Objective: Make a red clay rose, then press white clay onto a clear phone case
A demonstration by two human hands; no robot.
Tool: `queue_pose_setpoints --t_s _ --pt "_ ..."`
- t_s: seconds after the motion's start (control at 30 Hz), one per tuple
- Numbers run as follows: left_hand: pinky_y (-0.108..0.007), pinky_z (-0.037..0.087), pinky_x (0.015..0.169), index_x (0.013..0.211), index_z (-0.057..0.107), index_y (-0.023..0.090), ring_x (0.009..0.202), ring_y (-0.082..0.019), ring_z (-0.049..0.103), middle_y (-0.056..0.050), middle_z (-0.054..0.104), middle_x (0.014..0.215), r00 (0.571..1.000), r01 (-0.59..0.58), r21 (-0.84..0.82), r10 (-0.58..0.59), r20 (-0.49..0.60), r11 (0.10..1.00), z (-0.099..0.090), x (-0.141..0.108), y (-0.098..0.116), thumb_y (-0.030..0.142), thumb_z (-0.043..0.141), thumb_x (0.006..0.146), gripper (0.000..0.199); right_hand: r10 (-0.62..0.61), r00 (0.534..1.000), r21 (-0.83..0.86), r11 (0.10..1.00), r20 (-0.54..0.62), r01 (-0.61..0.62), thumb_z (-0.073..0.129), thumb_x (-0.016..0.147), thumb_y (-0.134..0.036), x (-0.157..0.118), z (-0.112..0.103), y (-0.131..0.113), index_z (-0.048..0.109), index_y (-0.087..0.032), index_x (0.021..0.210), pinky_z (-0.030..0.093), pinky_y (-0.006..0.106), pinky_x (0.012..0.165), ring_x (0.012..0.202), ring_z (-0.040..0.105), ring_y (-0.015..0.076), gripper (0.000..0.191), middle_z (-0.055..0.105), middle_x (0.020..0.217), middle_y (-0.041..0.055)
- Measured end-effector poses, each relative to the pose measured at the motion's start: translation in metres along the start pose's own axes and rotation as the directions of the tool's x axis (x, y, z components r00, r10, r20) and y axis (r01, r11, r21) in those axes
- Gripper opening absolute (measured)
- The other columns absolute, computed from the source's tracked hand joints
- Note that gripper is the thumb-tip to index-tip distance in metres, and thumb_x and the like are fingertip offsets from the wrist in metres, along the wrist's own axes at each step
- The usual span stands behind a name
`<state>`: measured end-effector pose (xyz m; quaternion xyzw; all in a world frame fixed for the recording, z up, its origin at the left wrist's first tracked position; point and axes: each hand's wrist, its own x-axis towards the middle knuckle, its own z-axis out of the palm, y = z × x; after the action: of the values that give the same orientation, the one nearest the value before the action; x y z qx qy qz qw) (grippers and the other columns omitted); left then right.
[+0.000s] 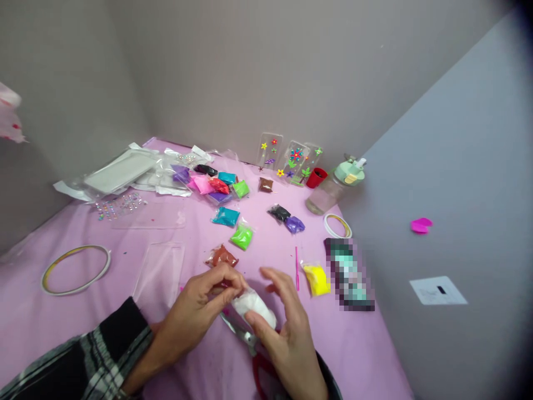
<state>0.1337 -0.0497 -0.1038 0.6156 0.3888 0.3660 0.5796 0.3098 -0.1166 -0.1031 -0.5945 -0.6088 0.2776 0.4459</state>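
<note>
A small clear packet of soft white clay (255,309) is between my two hands above the table. My left hand (195,303) is closed, pinching the packet's upper left end between thumb and fingertips. My right hand (287,333) curves round the packet's right side, its thumb on the near face and its upper fingers raised off the packet. Below the packet lies a pair of scissors (260,369) with red handles, partly hidden by my right hand. Just beyond my left hand rests a reddish-brown clay packet (222,256).
Several coloured clay packets (227,216) lie mid-table. A yellow packet (316,279) and a pink stick tool (297,269) are to the right. Tape rolls (76,247) sit on both sides. Decorated clear cases (296,158), a red cup (317,178) and a bottle (328,191) stand at the back.
</note>
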Motion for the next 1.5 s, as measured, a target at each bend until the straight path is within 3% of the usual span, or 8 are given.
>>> queue_pose_setpoints --t_s 0.1,0.33,0.63,1.17,1.23,1.33,1.4,1.5 --pt "-0.026 0.049 0.085 0.087 0.072 0.021 0.092 -0.018 0.066 -0.002 0.071 0.092 0.996 -0.08 0.057 0.078 0.046 0.995 -0.003 0.001 -0.001 0.017 0.058 0.092 0.016 0.107 0.987 0.132 0.984 0.122 -0.123 0.066 0.093 -0.024 -0.002 0.001 0.004 0.063 -0.025 0.121 0.055 0.027 0.089 0.1 0.067 0.0184 0.028 0.07 0.111 0.0032" --pt "-0.021 0.048 0.075 0.109 0.076 0.03 0.087 -0.014 0.063 0.0 0.064 0.093 0.959 -0.259 0.224 0.222 0.177 0.94 -0.013 0.004 -0.005 0.01 0.062 0.091 0.03 0.157 0.987 0.234 0.96 0.016 -0.157 0.069 0.089 -0.021 -0.002 -0.003 0.005 0.068 -0.025 0.108 0.054 0.017 0.082 0.093 0.068 0.0137 0.02 0.073 0.102 -0.0005" --pt "-0.032 0.043 0.089 0.118 0.067 0.026 0.097 -0.019 0.057 0.0 0.065 0.1 0.906 -0.4 0.391 0.294 0.305 0.829 -0.018 0.002 -0.003 0.011 0.07 0.09 0.032 0.21 0.978 0.239 0.948 0.016 -0.208 0.065 0.092 -0.026 -0.003 0.007 0.005 0.067 -0.024 0.101 0.05 0.018 0.073 0.082 0.064 0.0131 0.01 0.069 0.091 -0.0012" --pt "-0.039 0.042 0.089 0.079 0.061 0.017 0.079 -0.019 0.053 -0.001 0.058 0.076 0.864 -0.465 0.666 0.462 0.199 0.584 0.005 -0.001 -0.003 0.007 0.058 0.083 0.011 0.39 0.915 0.464 0.795 0.104 -0.391 0.07 0.088 -0.041 0.003 0.017 0.004 0.061 -0.02 0.09 0.048 0.023 0.068 0.076 0.056 0.0141 0.023 0.061 0.085 -0.0003" --pt "-0.038 0.043 0.087 0.08 0.062 0.017 0.079 -0.019 0.054 -0.001 0.059 0.077 0.853 -0.469 0.645 0.499 0.152 0.604 0.006 -0.003 -0.003 0.006 0.059 0.083 0.011 0.397 0.91 0.531 0.749 0.118 -0.396 0.071 0.088 -0.041 0.004 0.017 0.007 0.06 -0.02 0.091 0.047 0.023 0.069 0.076 0.057 0.0139 0.025 0.061 0.085 -0.0004" --pt "-0.029 0.046 0.079 0.089 0.063 0.019 0.083 -0.016 0.058 -0.001 0.061 0.087 0.889 -0.42 0.496 0.453 0.058 0.76 0.006 -0.005 -0.005 0.005 0.062 0.084 0.015 0.395 0.909 0.592 0.704 0.132 -0.392 0.071 0.089 -0.041 0.004 0.017 0.01 0.058 -0.021 0.094 0.048 0.024 0.071 0.079 0.06 0.0147 0.024 0.064 0.091 0.0008" --pt "-0.024 0.047 0.077 0.091 0.061 0.021 0.086 -0.014 0.061 0.001 0.062 0.091 0.939 -0.326 0.373 0.345 0.016 0.869 0.005 -0.005 -0.008 0.004 0.062 0.085 0.018 0.389 0.914 0.581 0.72 0.116 -0.38 0.07 0.09 -0.041 0.004 0.017 0.01 0.059 -0.021 0.095 0.049 0.025 0.071 0.081 0.06 0.0156 0.023 0.065 0.092 0.0015" --pt "-0.022 0.048 0.083 0.095 0.06 0.023 0.091 -0.013 0.063 0.003 0.065 0.095 0.972 -0.234 0.318 0.229 0.054 0.919 0.001 -0.005 -0.012 0.006 0.063 0.089 0.019 0.366 0.93 0.505 0.797 0.033 -0.332 0.07 0.089 -0.04 0.003 0.015 0.007 0.061 -0.021 0.092 0.05 0.025 0.072 0.081 0.061 0.0164 0.022 0.065 0.09 0.0017"
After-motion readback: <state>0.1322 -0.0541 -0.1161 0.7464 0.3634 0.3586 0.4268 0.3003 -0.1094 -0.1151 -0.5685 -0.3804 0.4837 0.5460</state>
